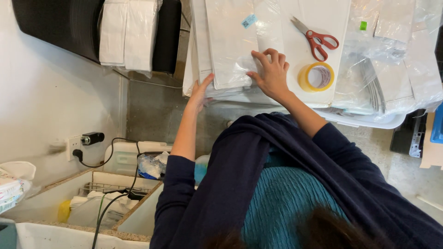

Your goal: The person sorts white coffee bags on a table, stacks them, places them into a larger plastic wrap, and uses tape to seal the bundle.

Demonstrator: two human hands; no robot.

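White worktop [318, 16], both hands' fingers spread flat on stacked clear-wrapped packets [230, 50].

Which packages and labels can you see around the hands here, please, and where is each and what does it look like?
Flat white package: under both hands, rectangular, in clear plastic; left hand at its edge, right hand on top.
Blue label: small square sticker near that package's top.
Green label: small square on the clear bags at right.
White packages: folded stack, upper left, against black.
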